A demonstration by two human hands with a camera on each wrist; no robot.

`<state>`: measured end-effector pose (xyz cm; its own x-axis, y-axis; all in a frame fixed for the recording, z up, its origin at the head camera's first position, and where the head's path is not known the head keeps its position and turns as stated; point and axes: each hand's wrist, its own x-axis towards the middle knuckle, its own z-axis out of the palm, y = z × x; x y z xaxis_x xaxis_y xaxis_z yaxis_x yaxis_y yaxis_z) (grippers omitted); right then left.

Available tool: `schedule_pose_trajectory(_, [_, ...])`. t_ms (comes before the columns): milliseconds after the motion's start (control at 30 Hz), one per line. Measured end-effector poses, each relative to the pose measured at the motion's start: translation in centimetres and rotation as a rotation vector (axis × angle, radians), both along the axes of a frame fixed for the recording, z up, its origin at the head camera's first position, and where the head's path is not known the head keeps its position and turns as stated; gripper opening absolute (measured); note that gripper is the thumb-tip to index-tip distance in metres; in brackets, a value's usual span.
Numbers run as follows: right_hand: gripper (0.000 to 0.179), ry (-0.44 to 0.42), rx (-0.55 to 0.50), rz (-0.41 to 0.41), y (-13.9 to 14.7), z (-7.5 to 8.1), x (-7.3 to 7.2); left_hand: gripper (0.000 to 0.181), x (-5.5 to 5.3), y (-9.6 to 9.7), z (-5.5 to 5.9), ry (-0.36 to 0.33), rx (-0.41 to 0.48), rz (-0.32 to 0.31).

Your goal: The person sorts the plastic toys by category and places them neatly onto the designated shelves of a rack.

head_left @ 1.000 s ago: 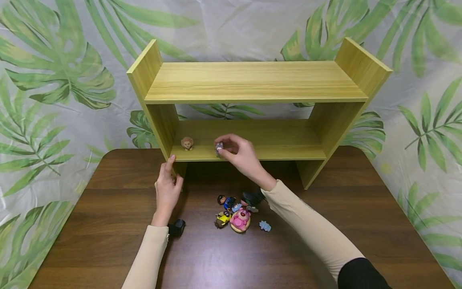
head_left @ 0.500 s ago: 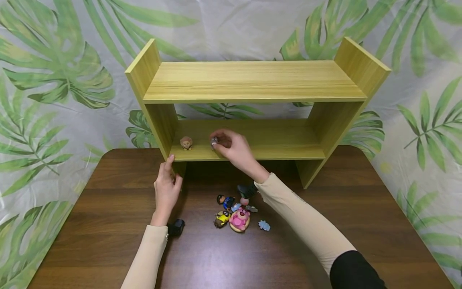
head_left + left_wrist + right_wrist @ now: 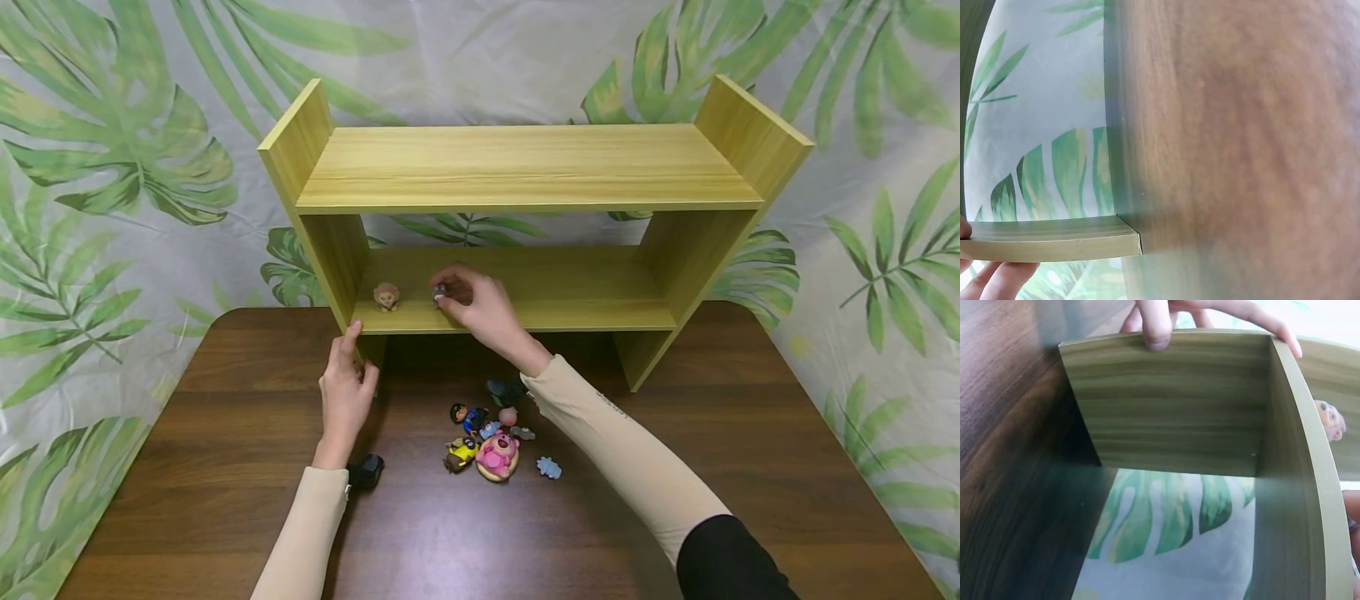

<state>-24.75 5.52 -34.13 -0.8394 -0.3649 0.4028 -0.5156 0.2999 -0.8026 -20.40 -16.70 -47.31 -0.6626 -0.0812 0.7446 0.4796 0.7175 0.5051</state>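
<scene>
My right hand pinches a small grey toy figurine with a pale front between thumb and fingertips. It is close over the middle board of the wooden shelf, right of a tan lion figurine, which stands near the left side. In the right wrist view the lion figurine shows partly past the board edge. My left hand grips the shelf's left side panel below that board. Its thumb is on one face and its fingers on the other, as the left wrist view shows.
On the brown table in front lie several toys: a pink bear, a yellow-clothed figure, a blue-clothed figure and a light-blue piece. A leaf-patterned cloth hangs behind the shelf.
My right hand has moved left and slightly deeper over the middle board with the grey figurine, nearer the lion figurine. The left hand stays on the side panel.
</scene>
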Motion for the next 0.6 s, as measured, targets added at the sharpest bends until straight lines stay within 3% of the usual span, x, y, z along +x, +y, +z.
schedule_pose_trajectory(600, [0.025, -0.016, -0.027, 0.043, 0.38, -0.09, 0.04, 0.081, -0.02, 0.02, 0.11, 0.002, -0.003, -0.006])
